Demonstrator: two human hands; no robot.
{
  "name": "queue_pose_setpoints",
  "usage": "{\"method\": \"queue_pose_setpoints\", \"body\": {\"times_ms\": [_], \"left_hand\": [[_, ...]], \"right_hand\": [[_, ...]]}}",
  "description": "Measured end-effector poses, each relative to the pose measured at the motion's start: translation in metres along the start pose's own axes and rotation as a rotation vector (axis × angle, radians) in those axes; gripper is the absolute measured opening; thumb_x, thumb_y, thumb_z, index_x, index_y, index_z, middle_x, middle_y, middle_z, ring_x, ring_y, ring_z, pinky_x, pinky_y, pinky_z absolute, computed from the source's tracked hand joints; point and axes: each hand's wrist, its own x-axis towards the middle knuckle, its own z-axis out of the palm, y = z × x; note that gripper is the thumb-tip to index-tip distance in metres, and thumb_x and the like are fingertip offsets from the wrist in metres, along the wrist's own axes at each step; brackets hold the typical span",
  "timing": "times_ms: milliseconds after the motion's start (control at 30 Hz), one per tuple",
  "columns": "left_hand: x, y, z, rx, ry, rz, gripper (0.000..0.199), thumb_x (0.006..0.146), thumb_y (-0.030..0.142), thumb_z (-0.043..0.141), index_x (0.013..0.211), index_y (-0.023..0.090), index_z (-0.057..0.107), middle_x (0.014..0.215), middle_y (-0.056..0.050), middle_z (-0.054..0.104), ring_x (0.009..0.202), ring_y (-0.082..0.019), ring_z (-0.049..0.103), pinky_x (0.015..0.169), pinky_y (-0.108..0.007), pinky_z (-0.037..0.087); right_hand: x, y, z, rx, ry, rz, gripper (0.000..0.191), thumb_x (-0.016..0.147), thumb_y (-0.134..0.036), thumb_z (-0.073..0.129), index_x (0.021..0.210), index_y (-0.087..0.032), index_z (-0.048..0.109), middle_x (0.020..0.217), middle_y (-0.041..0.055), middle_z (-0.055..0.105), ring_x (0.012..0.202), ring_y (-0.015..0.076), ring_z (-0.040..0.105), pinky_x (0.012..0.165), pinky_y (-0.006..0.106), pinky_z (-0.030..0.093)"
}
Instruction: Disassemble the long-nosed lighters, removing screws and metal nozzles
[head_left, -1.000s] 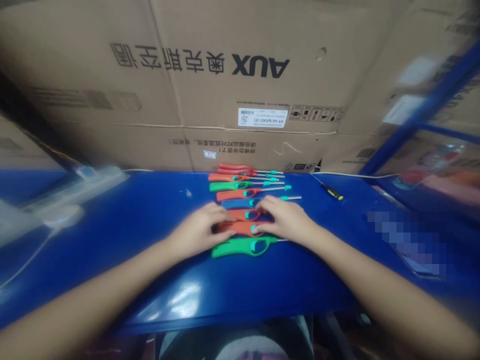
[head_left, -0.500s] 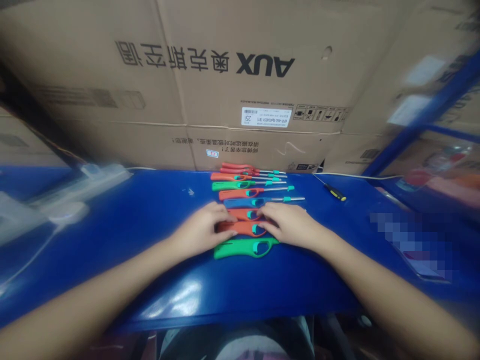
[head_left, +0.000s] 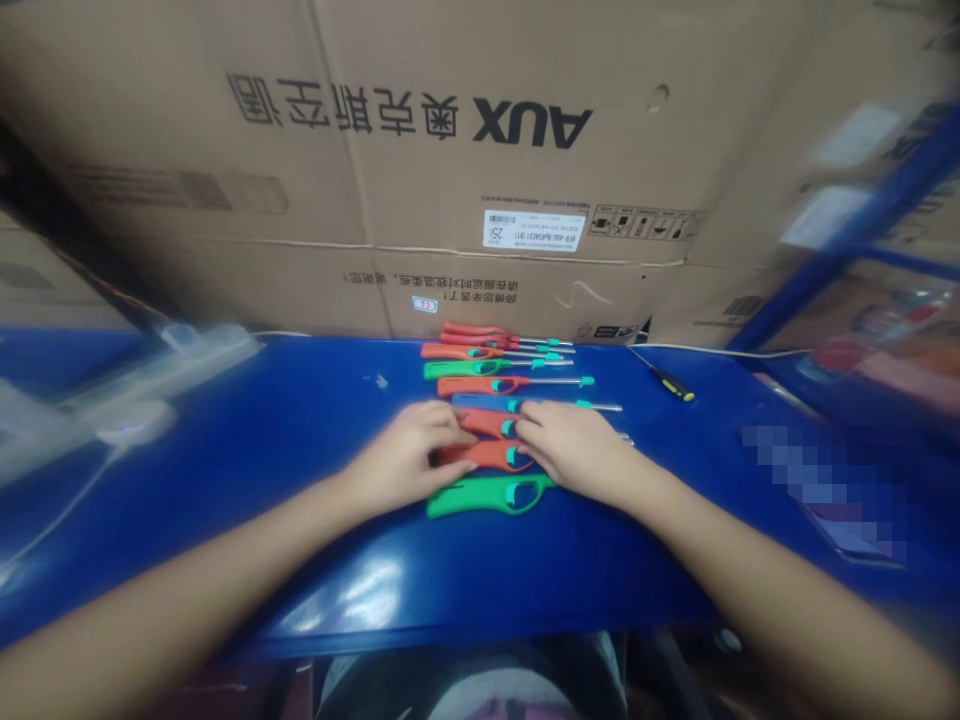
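Note:
Several long-necked lighters lie in a row, handles leftward. My left hand (head_left: 409,450) is closed around the handle ends of the upper orange lighter (head_left: 487,424) and the lower orange lighter (head_left: 487,456), thumb on the lower one. My right hand (head_left: 577,445) has its fingers curled at their trigger end and covers most of their metal necks. Just beyond the fingers lies the blue lighter (head_left: 480,403), slightly tilted. Nearest me is the green lighter (head_left: 472,497), its neck hidden under my right hand.
Farther back lie another orange lighter (head_left: 472,386), a second green lighter (head_left: 457,370) and red ones by the cardboard box (head_left: 420,200). A yellow-black screwdriver (head_left: 671,385) is at the right. A white power strip (head_left: 202,350) stands left on the blue table (head_left: 360,570).
The blue lighter and the upper orange lighter have shifted a little to the right, and the blue one's neck now slants towards me. Both hands stay nearly in place.

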Motion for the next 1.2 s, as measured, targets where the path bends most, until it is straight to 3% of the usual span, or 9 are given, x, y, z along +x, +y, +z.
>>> {"method": "queue_pose_setpoints", "body": {"times_ms": [200, 467, 600, 800, 1033, 1200], "left_hand": [[0.002, -0.007, 0.001, 0.04, 0.008, 0.033, 0.022, 0.09, 0.036, 0.069, 0.106, 0.022, 0.075, 0.105, -0.008, 0.073, 0.115, -0.028, 0.063, 0.107, -0.048, 0.042], [0.007, -0.013, 0.003, 0.114, 0.109, 0.014, 0.017, 0.093, 0.034, 0.065, 0.099, 0.021, 0.075, 0.093, -0.007, 0.073, 0.098, -0.024, 0.064, 0.095, -0.043, 0.047], [0.007, -0.01, 0.001, 0.146, 0.105, 0.03, 0.018, 0.095, 0.03, 0.061, 0.1, 0.02, 0.075, 0.096, -0.008, 0.073, 0.099, -0.023, 0.062, 0.093, -0.041, 0.047], [0.003, -0.008, 0.002, 0.18, 0.081, -0.063, 0.024, 0.091, 0.039, 0.066, 0.107, 0.022, 0.073, 0.107, -0.007, 0.073, 0.113, -0.028, 0.059, 0.102, -0.047, 0.042], [0.001, -0.008, 0.005, 0.126, 0.085, -0.007, 0.024, 0.093, 0.032, 0.062, 0.113, 0.022, 0.071, 0.11, -0.007, 0.07, 0.113, -0.026, 0.059, 0.104, -0.045, 0.043], [0.001, -0.007, 0.004, 0.141, 0.133, -0.032, 0.021, 0.092, 0.032, 0.062, 0.109, 0.024, 0.071, 0.11, -0.006, 0.071, 0.12, -0.028, 0.056, 0.109, -0.048, 0.037]], "right_hand": [[0.004, -0.004, 0.003, -0.103, -0.008, 0.021, 0.021, 0.1, -0.018, 0.048, 0.112, -0.018, 0.064, 0.119, 0.0125, 0.064, 0.099, 0.0236, 0.059, 0.067, 0.031, 0.042], [0.015, 0.0, 0.015, -0.024, 0.034, 0.151, 0.032, 0.105, -0.025, 0.036, 0.109, -0.018, 0.066, 0.115, 0.0114, 0.063, 0.08, 0.0188, 0.062, 0.054, 0.03, 0.031], [0.013, 0.0, 0.016, 0.087, 0.018, 0.185, 0.029, 0.104, -0.024, 0.039, 0.115, -0.018, 0.065, 0.115, 0.0101, 0.062, 0.08, 0.0181, 0.064, 0.059, 0.029, 0.039], [0.008, 0.001, 0.015, 0.317, 0.066, 0.188, 0.04, 0.096, -0.052, 0.057, 0.118, -0.018, 0.06, 0.121, 0.009, 0.057, 0.089, 0.0199, 0.067, 0.068, 0.03, 0.049], [0.008, 0.0, 0.011, 0.31, 0.031, 0.208, 0.037, 0.094, -0.046, 0.064, 0.115, -0.017, 0.056, 0.123, 0.0103, 0.06, 0.086, 0.0213, 0.069, 0.063, 0.03, 0.05], [0.007, -0.001, 0.009, 0.236, 0.047, 0.232, 0.05, 0.093, -0.045, 0.066, 0.132, -0.017, 0.05, 0.128, 0.013, 0.062, 0.094, 0.0263, 0.071, 0.067, 0.032, 0.051]]}}
